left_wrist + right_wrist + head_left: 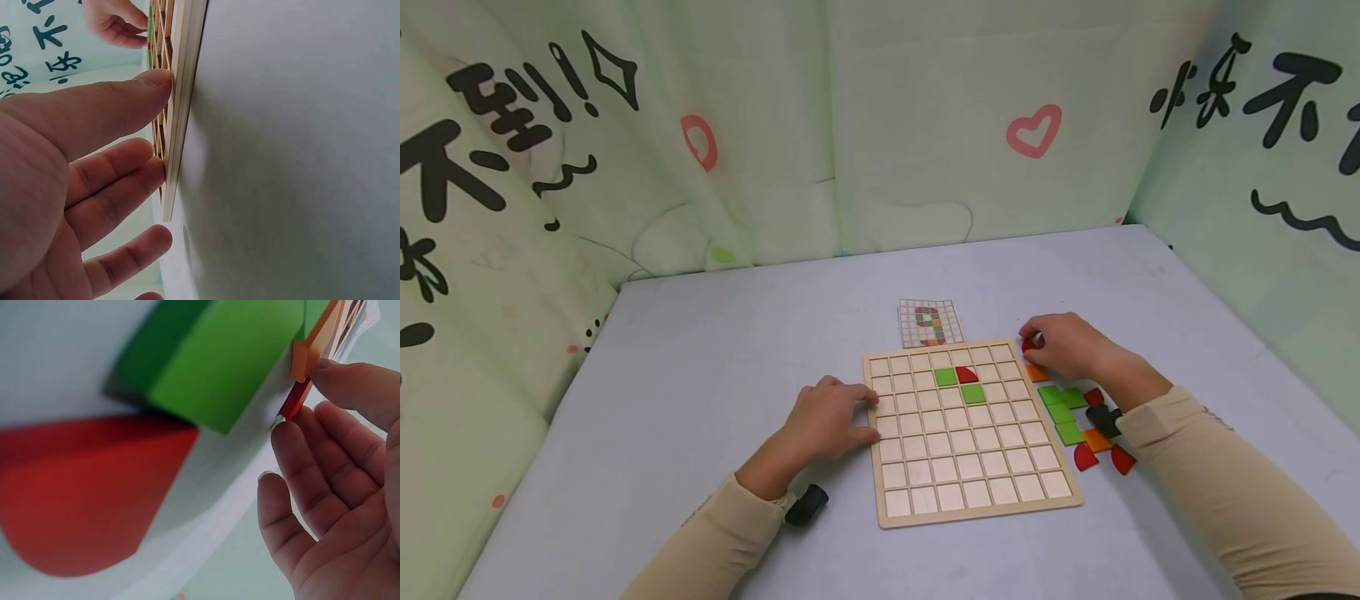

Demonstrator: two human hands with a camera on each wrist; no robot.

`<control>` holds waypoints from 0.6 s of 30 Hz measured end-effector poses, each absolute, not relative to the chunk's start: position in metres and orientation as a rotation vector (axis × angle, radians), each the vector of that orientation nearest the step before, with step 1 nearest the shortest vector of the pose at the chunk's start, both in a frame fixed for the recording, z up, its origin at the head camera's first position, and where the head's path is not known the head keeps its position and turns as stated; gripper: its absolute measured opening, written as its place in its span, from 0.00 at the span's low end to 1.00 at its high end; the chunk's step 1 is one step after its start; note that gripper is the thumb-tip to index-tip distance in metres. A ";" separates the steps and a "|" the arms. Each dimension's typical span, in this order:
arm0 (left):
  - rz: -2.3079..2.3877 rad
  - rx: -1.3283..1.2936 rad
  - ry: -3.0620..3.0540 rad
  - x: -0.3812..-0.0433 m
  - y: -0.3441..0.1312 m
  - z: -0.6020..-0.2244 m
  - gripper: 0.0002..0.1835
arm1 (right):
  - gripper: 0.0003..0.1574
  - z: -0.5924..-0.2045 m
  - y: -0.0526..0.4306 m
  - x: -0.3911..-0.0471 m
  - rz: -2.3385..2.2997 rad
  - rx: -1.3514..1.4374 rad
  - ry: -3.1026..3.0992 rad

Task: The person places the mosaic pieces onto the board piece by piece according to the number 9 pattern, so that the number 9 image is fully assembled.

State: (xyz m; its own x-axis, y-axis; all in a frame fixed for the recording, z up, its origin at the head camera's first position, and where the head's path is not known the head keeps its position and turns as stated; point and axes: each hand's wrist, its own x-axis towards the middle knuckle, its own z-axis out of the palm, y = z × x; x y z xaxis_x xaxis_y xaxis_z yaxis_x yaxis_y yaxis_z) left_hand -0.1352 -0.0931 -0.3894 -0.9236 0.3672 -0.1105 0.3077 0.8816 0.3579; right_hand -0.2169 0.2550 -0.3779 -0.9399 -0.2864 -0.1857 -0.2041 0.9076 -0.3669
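One tile [297, 399] seemingly in right hand [1065, 345]

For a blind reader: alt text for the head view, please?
The left hand touches a wooden grid board's left edge; the right hand grips a red piece by the board's upper right corner. Two green squares and a red quarter-circle sit in cells; loose pieces lie right, a pattern card behind.
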 end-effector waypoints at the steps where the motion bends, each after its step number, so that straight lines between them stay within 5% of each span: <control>1: 0.510 0.520 2.875 -0.135 -0.093 -0.389 0.21 | 0.24 -0.378 0.254 -0.217 -0.503 -0.371 2.838; 18: 0.512 0.531 2.872 -0.135 -0.094 -0.389 0.21 | 0.25 -0.378 0.258 -0.217 -0.454 -0.384 2.865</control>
State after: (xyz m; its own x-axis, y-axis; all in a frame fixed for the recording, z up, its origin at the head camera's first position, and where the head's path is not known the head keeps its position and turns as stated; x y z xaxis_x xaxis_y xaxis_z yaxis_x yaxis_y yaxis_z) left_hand -0.1353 -0.0937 -0.3892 -0.9208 0.3745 -0.1091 0.3137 0.8773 0.3633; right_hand -0.2166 0.2575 -0.3784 -0.9428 -0.2875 -0.1690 -0.2211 0.9182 -0.3287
